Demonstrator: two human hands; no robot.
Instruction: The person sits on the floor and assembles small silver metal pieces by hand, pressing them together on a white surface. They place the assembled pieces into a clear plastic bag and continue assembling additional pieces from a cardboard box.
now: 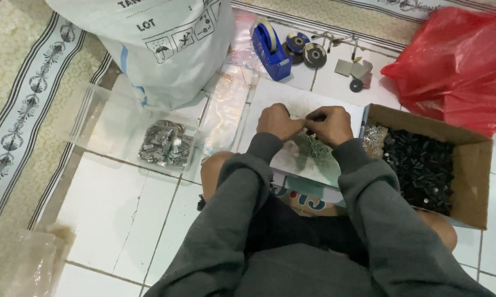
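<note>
Small metal pin (pixel 308 131): you're pinching it, left hand (pixel 279 121) and right hand (pixel 329 124) both closed; keeping fingertips over flat white board (pixel 292 102), beside brown cardboard box (pixel 471 165).

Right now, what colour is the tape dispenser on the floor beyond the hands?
Blue: the tape dispenser shows best in the head view.

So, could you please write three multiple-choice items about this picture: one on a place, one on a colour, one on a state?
1. Where is the cardboard box?
A. by the right hand
B. behind the white sack
C. on the rug

2. What colour is the tape dispenser?
A. green
B. blue
C. yellow

3. How are the two hands?
A. far apart
B. flat on the tiles
C. close together over a white board

Answers: 1 A, the box lies just right of that hand. 2 B, its body is blue. 3 C, the left hand meets the right.
</note>
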